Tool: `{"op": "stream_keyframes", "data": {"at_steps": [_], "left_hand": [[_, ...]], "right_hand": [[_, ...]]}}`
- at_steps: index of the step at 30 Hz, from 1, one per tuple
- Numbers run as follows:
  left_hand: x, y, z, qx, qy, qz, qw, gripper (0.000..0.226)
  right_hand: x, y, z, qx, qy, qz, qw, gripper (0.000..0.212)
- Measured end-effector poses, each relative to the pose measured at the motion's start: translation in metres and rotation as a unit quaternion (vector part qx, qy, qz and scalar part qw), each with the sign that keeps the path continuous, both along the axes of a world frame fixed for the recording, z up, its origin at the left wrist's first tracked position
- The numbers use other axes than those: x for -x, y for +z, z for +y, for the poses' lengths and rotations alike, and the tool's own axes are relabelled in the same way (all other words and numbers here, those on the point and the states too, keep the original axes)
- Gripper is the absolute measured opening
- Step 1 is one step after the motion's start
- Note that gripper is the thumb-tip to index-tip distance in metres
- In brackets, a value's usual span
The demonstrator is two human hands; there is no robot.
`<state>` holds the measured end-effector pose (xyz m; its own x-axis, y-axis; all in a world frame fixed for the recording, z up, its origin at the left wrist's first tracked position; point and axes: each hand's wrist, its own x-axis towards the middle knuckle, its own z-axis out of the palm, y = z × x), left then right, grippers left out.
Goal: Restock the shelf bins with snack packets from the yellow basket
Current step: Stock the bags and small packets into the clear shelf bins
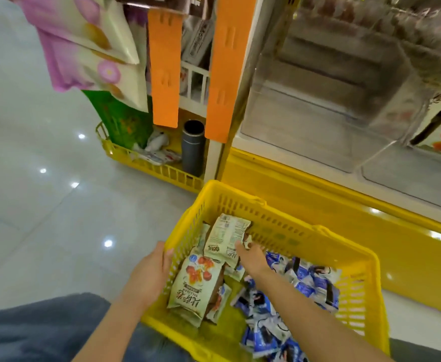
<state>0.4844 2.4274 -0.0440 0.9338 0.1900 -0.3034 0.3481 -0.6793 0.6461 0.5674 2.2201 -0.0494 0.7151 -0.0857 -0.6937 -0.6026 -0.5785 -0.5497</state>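
Denim-clad knees (31, 327) frame the bottom edge, just short of a yellow slotted plastic basket (318, 231). The left hand (149, 273) grips the basket's left rim, fingers curled over the edge. The right hand (250, 257) reaches inside the basket, thumb and fingers pinching the lower corner of a pale green snack packet (227, 239) that stands label-side up against the basket's far wall. A second pale green packet printed with red fruit (196, 286) leans in the basket's left half; small blue-and-white packets (305, 283) are heaped in its right half. Beyond the basket rises the shelf's glossy yellow base (344, 205), topped by clear acrylic shelf bins (318, 113). Left of the basket's far corner, a dark grey cylindrical flask (192, 147) stands in a low yellow wire tray (141, 163), under two orange plastic strips (164, 74). Purple-and-cream bags (83, 35) hang farthest off, above the grey tiled floor (31, 178).
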Motion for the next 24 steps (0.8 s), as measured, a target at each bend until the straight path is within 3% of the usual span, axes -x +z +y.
{"op": "stream_keyframes", "data": {"at_steps": [4, 8, 12, 16, 20, 22, 24], "left_hand": [[-0.002, -0.002, 0.000, -0.004, 0.006, -0.015, 1.000, 0.020], [-0.002, -0.004, -0.001, 0.002, 0.002, -0.033, 0.999, 0.018], [-0.001, -0.008, 0.000, -0.017, -0.001, -0.039, 0.999, 0.020], [0.000, -0.001, -0.004, -0.054, 0.025, -0.035, 0.998, 0.029], [0.004, 0.017, -0.023, -0.100, 0.062, -0.188, 0.975, 0.027], [0.003, 0.030, -0.038, 0.000, 0.050, -0.207, 0.977, 0.026], [0.000, 0.042, -0.054, 0.175, 0.064, -0.149, 0.971, 0.030]], "right_hand": [[-0.011, -0.014, 0.010, 0.005, -0.033, 0.037, 0.999, 0.072], [-0.012, -0.024, 0.013, -0.089, -0.106, 0.061, 0.989, 0.080], [-0.011, -0.014, 0.017, -0.137, -0.142, 0.049, 0.979, 0.057], [-0.005, 0.009, 0.009, -0.025, -0.028, -0.049, 0.998, 0.052], [0.006, 0.045, -0.004, 0.037, 0.060, -0.202, 0.977, 0.056], [0.013, 0.058, -0.008, 0.060, 0.097, -0.267, 0.957, 0.062], [0.025, 0.069, -0.009, 0.077, 0.131, -0.328, 0.932, 0.060]]}}
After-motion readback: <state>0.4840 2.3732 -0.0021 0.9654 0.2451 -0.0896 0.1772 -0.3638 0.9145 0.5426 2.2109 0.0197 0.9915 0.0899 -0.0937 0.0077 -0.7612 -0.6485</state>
